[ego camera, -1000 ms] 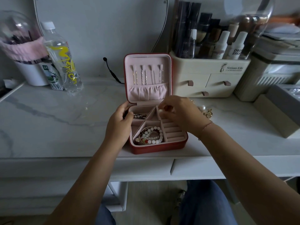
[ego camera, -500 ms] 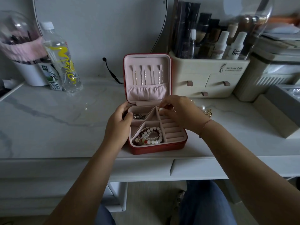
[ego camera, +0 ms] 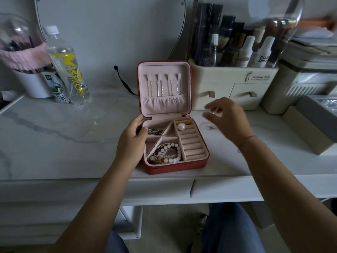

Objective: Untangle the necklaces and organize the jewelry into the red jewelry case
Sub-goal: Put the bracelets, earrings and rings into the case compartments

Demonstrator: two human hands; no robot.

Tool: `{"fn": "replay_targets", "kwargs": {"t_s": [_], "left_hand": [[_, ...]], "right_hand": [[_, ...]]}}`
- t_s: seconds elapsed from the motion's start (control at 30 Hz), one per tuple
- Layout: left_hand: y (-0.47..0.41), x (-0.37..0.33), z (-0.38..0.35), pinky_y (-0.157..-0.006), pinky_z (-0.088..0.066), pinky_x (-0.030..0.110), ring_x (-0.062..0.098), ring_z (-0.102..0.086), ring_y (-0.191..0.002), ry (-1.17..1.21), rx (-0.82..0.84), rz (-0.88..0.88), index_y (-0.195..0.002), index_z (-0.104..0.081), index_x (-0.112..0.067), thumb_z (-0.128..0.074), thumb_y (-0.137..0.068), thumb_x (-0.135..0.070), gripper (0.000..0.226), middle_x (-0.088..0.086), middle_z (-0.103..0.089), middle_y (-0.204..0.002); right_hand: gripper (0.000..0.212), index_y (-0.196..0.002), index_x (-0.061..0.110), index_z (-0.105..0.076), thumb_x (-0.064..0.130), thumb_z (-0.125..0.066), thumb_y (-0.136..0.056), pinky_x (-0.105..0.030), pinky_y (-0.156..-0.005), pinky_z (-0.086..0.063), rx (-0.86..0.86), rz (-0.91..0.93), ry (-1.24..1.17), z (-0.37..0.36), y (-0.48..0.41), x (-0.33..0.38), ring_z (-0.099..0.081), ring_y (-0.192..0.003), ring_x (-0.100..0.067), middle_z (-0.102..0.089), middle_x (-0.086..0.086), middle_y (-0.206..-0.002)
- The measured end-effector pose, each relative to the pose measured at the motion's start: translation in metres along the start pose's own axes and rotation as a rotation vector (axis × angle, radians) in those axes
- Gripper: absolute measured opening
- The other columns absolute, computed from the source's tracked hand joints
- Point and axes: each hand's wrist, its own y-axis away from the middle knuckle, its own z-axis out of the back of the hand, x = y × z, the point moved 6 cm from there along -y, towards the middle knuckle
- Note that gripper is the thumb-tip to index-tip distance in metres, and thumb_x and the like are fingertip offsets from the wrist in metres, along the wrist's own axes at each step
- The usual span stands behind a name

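Observation:
The red jewelry case (ego camera: 175, 166) lies open on the marble desk, its lid upright with several chains hung inside (ego camera: 164, 85). My left hand (ego camera: 132, 141) grips the case's left wall, thumb over the rim. A pearl earring (ego camera: 181, 126) sits at the top of the ring rolls. Beaded bracelets (ego camera: 167, 153) fill the front compartment, and a metal piece (ego camera: 155, 131) lies in the back left one. My right hand (ego camera: 227, 119) hovers to the right of the case, fingers spread and holding nothing, above small jewelry pieces (ego camera: 212, 127) on the desk.
A cream cosmetics organizer (ego camera: 231, 84) with drawers stands behind the right hand. A grey box (ego camera: 317, 117) is at the far right. A water bottle (ego camera: 67, 66), a milk carton (ego camera: 58, 88) and a white cup stand at the back left. A black cable (ego camera: 124, 83) lies behind the case.
My right hand has let go of the pearl earring in the ring rolls and moved right, off the case, over the desk. The left hand stays on the case.

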Motion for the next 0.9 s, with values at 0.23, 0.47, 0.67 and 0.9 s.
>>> {"fn": "replay_targets", "kwargs": {"t_s": [0.23,0.47,0.67,0.9], "left_hand": [[-0.001,0.001,0.000,-0.091,-0.038,0.017,0.003,-0.055,-0.112,-0.005,-0.005,0.006,-0.134,-0.053,-0.022,-0.048,-0.095,-0.009,0.042,-0.012,-0.061,-0.122],[0.000,-0.001,0.000,-0.083,-0.036,0.008,0.001,-0.054,-0.108,-0.013,-0.004,0.004,-0.134,-0.053,-0.021,-0.047,-0.095,-0.009,0.041,-0.015,-0.059,-0.119],[0.000,0.000,0.000,-0.090,-0.036,0.014,0.004,-0.053,-0.114,-0.020,-0.001,0.013,-0.136,-0.051,-0.021,-0.047,-0.096,-0.010,0.041,-0.010,-0.058,-0.126],[0.001,0.000,-0.001,-0.088,-0.038,0.016,0.004,-0.055,-0.112,-0.009,0.002,0.021,-0.132,-0.054,-0.024,-0.047,-0.096,-0.011,0.040,-0.012,-0.061,-0.121]], "right_hand": [[0.023,-0.102,0.022,-0.068,0.033,-0.068,-0.082,-0.037,-0.090,-0.035,0.166,-0.342,0.257,0.004,0.001,-0.069,-0.055,-0.104,-0.025,-0.067,0.001,-0.098],[0.017,-0.098,0.018,-0.069,0.018,-0.064,-0.082,-0.045,-0.093,-0.045,0.191,-0.335,0.205,-0.004,0.000,-0.063,-0.064,-0.089,-0.026,-0.070,-0.005,-0.091],[0.015,-0.089,0.013,-0.066,0.019,-0.074,-0.079,-0.018,-0.070,-0.049,0.046,-0.095,-0.064,0.012,-0.005,-0.010,-0.061,-0.071,-0.010,-0.064,0.003,-0.080],[0.016,-0.099,0.015,-0.072,0.013,-0.069,-0.084,-0.022,-0.076,-0.050,0.248,0.155,-0.082,-0.010,0.006,0.038,-0.061,-0.079,-0.012,-0.066,0.000,-0.092]]}}
